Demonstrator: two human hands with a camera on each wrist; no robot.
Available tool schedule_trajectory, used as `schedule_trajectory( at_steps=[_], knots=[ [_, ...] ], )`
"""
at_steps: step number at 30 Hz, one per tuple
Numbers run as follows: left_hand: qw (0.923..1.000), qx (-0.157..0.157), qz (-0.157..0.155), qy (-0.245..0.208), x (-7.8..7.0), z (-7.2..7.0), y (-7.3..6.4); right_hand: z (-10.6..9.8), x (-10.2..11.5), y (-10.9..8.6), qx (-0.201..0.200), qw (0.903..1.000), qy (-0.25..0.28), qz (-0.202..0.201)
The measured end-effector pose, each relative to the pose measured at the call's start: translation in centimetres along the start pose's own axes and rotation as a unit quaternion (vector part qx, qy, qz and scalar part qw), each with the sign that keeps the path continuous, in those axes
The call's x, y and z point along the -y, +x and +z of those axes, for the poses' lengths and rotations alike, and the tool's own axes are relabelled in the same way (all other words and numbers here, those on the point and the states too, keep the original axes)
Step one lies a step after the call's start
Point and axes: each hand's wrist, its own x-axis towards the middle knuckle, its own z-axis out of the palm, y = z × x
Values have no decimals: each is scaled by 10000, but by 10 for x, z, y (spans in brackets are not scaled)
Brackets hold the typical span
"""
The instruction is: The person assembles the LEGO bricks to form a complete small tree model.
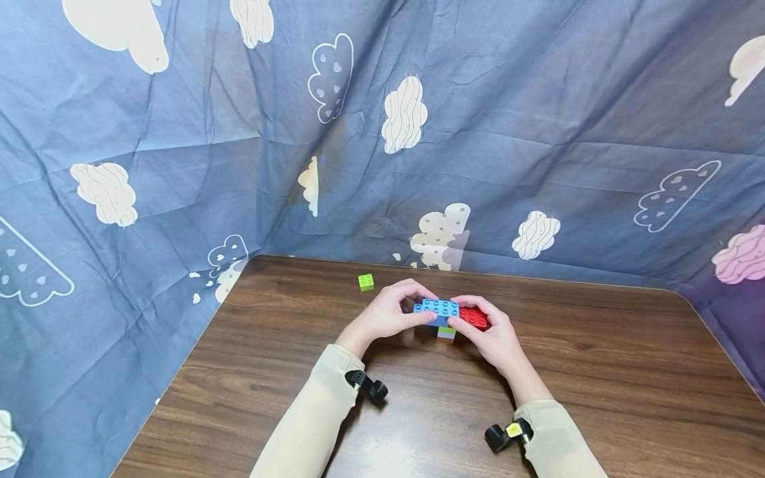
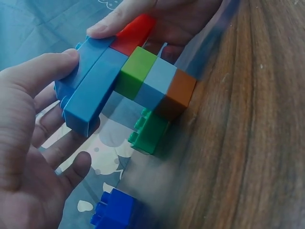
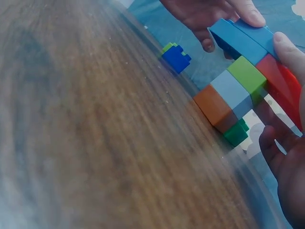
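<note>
A built tower of toy building bricks stands on the table between both hands. Its column has an orange brick [image 2: 177,95] at the bottom, a pale blue brick [image 2: 156,82] and a lime brick [image 2: 136,71]. Across the column lie a blue brick [image 2: 97,93] and a red brick [image 1: 476,318], end to end. A light blue brick [image 1: 441,307] sits above, bridging them. My left hand [image 1: 391,311] pinches the blue bricks' left end between thumb and fingers. From the other side, my right hand [image 1: 491,335] grips the light blue brick's right end, beside the red brick.
A loose lime brick [image 1: 366,283] lies toward the back of the wooden table [image 1: 269,372]. A dark blue brick [image 3: 176,59] is near it in the right wrist view. Behind the tower is a green brick [image 2: 150,131]. A cloud-patterned blue cloth [image 1: 358,172] hangs behind the table.
</note>
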Motion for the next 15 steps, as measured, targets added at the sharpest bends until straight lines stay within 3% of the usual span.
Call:
schedule_trajectory(
  at_steps=[15],
  knots=[
    [9997,2,-247,-2,5,-11,-2,-5,-3,-1,183,9990,343,221]
  ],
)
